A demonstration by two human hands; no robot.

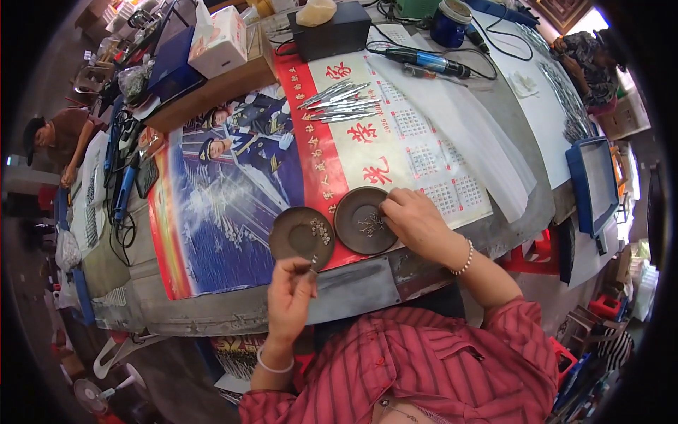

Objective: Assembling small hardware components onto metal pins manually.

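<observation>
Two shallow dark round dishes stand side by side on the near edge of a printed calendar poster (233, 247). In the left dish (286, 237) lie small pale round bits (320, 230); the right dish (351, 205) holds small thin dark metal bits (371, 225). My left hand (289, 293), at the near rim of the left dish, pinches a small silvery piece (313, 264) between thumb and fingers. Over the right rim of the right dish, my right hand (418, 222) has its fingertips pressed together; whatever they hold is hidden.
Thin silvery metal sticks (342, 101) lie in a pile farther up the poster. Behind are a tissue box (219, 42), a black box (330, 32), a blue handheld rotary tool (424, 61) with cable and a blue jar (450, 22). Two people sit at the far left and right.
</observation>
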